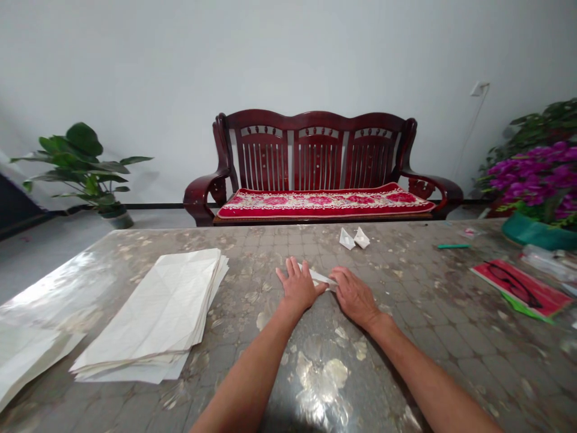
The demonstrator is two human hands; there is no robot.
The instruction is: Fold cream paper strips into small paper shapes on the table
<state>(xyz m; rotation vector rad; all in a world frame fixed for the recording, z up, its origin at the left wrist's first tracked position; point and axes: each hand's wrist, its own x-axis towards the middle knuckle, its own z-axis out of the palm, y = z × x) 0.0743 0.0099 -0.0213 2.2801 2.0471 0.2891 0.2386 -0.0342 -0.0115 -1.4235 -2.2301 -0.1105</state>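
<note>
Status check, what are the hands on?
Left hand, right hand on folded white paper. Two folded paper pieces just ahead. Paper stack off to the left.

1. The left hand (297, 285) and right hand (355, 296) cover most of the folded paper (321, 277) at centre, so its shape is hidden.
2. The loose sheets (31, 355) at lower left run off the left edge.
3. The purple flowers (536, 180) at right are cut off by the right edge.
4. The small item (469, 233) at upper right of the tabletop (415, 307) is too small to tell.
5. The dark marking on the red booklet (518, 287) at right is blurred.
</note>
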